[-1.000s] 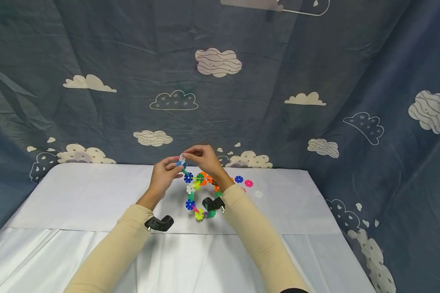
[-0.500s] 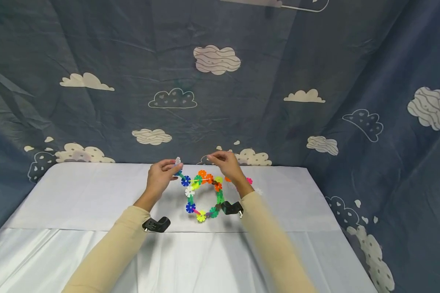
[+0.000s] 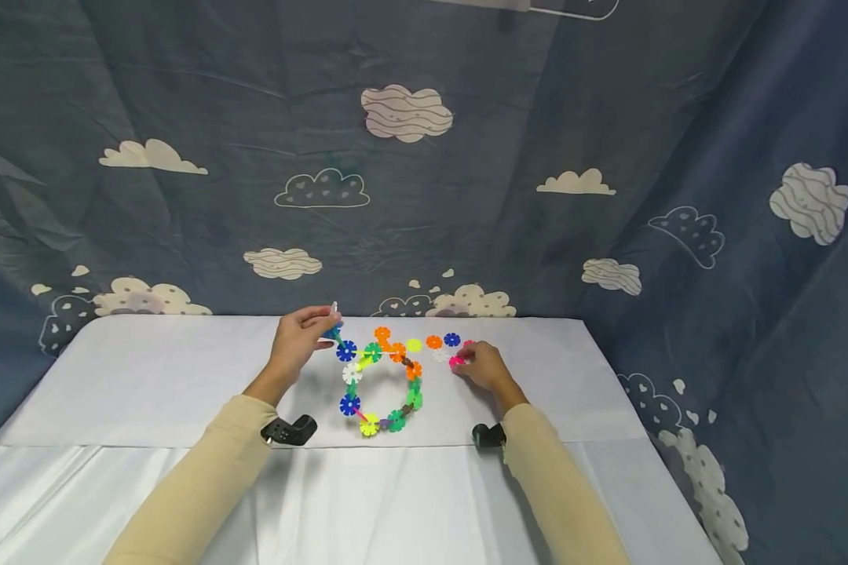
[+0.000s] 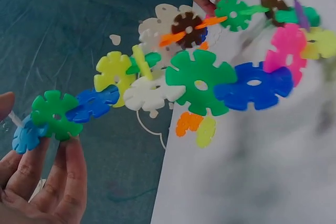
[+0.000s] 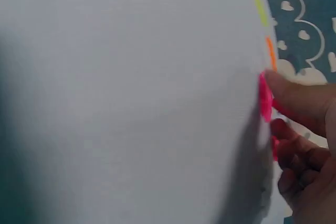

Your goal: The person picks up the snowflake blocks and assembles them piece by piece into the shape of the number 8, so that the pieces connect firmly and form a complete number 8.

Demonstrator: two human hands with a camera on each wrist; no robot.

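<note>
Notched plastic discs of many colours form a chain with a closed ring; its green disc (image 4: 201, 83) and blue disc (image 4: 254, 85) show large in the left wrist view. My left hand (image 3: 295, 345) holds the chain's far-left end up, pinching a light blue disc (image 4: 27, 135) with a clear piece on it. A green disc (image 4: 55, 114) rests against its fingertips. On the right, my right hand (image 3: 486, 367) is low at the table, its thumb and fingers around a pink disc (image 3: 456, 362). In the right wrist view that pink disc (image 5: 265, 98) stands nearly edge-on at the thumb tip.
Loose discs lie near the back of the white table (image 3: 537, 377): yellow (image 3: 414, 344), orange (image 3: 434, 342), blue (image 3: 452, 339), a whitish one (image 3: 441, 355) and another pink (image 5: 275, 148) beside my right hand. A dark cloud-patterned cloth (image 3: 466, 196) hangs behind.
My right hand has left the chain's upper end, moved right and down to the loose discs, and taken hold of a pink one. The left hand still holds the chain, slightly farther left.
</note>
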